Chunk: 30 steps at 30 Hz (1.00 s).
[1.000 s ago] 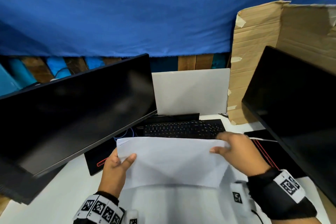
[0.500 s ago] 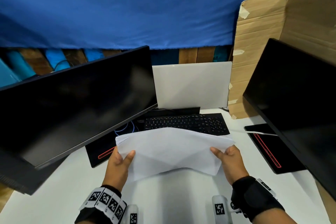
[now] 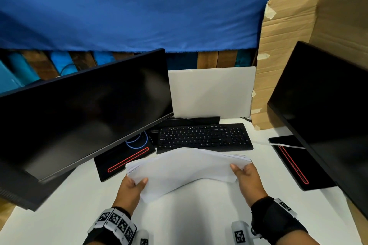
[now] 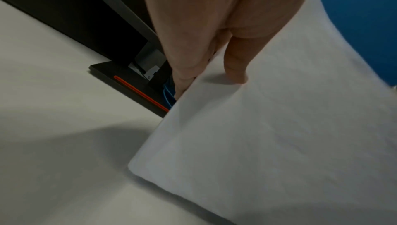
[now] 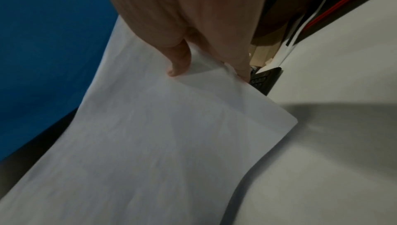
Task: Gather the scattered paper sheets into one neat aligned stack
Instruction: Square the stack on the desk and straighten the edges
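Observation:
A bundle of white paper sheets hangs between both hands above the white desk, bowed upward in the middle. My left hand pinches its left edge, thumb on top and fingers behind. My right hand pinches the right edge, where the sheet edges fan slightly apart. In the left wrist view the thumb presses on the paper stack, whose lower corner hangs just over the desk. The right wrist view shows the thumb on the paper stack.
A black keyboard lies just behind the paper. A tilted dark monitor with a red-lined base stands at left, another monitor at right. A white panel and cardboard stand at the back.
Both hands have drawn the paper bundle back toward me, off the keyboard. My right hand has shifted from the top right corner to the right edge. The sheets now bow upward.

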Available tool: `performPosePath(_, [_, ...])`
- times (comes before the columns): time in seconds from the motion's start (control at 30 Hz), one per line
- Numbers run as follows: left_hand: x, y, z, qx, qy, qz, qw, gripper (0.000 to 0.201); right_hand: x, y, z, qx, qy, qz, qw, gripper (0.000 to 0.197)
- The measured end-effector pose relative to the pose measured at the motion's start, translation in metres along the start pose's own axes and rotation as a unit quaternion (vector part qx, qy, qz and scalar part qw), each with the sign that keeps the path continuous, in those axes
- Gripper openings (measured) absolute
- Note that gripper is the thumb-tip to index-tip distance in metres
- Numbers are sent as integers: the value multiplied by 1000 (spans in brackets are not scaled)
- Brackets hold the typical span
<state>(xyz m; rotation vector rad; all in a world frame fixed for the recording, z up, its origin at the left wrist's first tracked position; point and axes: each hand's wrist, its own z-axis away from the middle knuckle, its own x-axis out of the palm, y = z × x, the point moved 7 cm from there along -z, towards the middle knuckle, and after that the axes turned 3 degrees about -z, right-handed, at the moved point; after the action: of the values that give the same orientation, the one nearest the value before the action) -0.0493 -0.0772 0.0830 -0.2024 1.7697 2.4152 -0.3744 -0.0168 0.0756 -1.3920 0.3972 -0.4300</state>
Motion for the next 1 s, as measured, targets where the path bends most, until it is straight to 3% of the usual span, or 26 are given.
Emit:
performPosePath(0.1, [-6, -3, -5, -13, 7, 11, 1000, 33, -1, -4, 2, -32, -18, -19, 999, 24])
performPosePath(0.13, [-9, -11, -10, -14, 10, 5, 1000, 23, -1, 0, 3, -25, -28, -18, 999, 15])
performPosePath(0.17, [-10, -19, -15, -19, 9, -2, 1000, 9, -2, 2, 4, -25, -30, 1, 999, 27])
performPosePath(0.2, [-10, -29, -21, -19, 3, -9, 1000, 13, -2, 2, 6, -40, -31, 35, 998, 42])
performPosePath(0.3, [-12, -59, -38, -28, -1, -33, 999, 17, -3, -10, 15, -153, -10, 114, 982, 58])
performPosePath(0.37, [-13, -69, -44, -39, -1, -38, 999, 16, 4, -21, 23, -212, -22, 192, 958, 62])
performPosePath(0.53, [-14, -55, -34, -21, 22, -24, 999, 17, 5, -22, 26, -247, -8, 256, 934, 59])
performPosePath(0.6, [-15, -59, -33, -26, 29, -27, 999, 19, 5, -18, 24, -243, -11, 248, 938, 58])
performPosePath(0.7, [-14, -69, -37, -25, 24, -39, 999, 13, -4, 2, 13, -187, -12, 131, 973, 62])
performPosePath(0.77, [-13, -68, -36, -25, 32, -36, 999, 14, -9, 15, 4, -146, -1, 89, 985, 51])
performPosePath(0.83, [-10, -63, -34, -12, 40, -29, 999, 16, -9, 24, -3, -105, 4, 100, 989, 25])
performPosePath(0.9, [-7, -57, -33, 10, 38, -33, 999, 12, -7, 22, -7, -102, 19, 132, 986, 35])
performPosePath(1.0, [-6, -49, -33, 32, 39, -24, 998, 10, -8, 10, -6, -128, 41, 135, 982, 33])
